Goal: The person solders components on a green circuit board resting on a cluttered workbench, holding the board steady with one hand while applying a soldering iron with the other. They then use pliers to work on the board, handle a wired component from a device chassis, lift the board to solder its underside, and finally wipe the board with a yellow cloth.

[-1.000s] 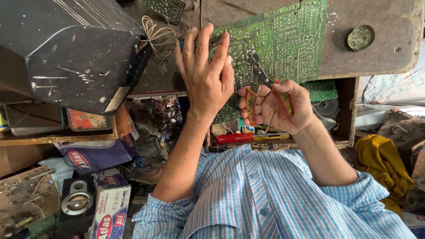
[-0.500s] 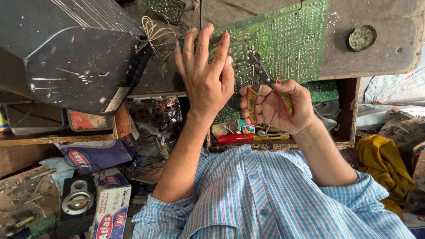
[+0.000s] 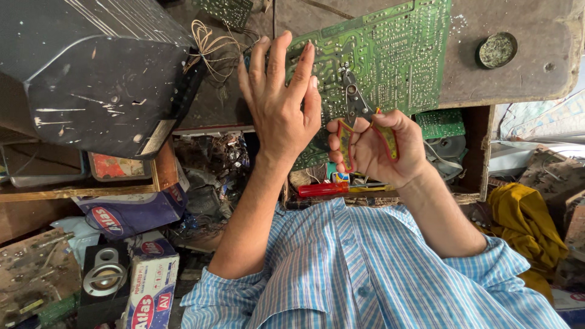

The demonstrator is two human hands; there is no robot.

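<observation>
Left hand [image 3: 281, 100] flat, fingers spread, pressing green circuit board [image 3: 390, 55] onto table [image 3: 536, 79] to steady it. Right hand [image 3: 378, 149] w/ fingers curled round red-handled cutters [image 3: 356, 113], tips on board's solder side.

Head view. Left hand [image 3: 281, 103] lies flat, fingers [image 3: 277, 58] spread, on the green circuit board [image 3: 390, 49] on the table [image 3: 530, 79]. Right hand [image 3: 381, 149] grips red-handled pliers [image 3: 356, 113], tips on the board. A round tin [image 3: 496, 50] sits well apart; a red screwdriver [image 3: 323, 189] lies below.
</observation>
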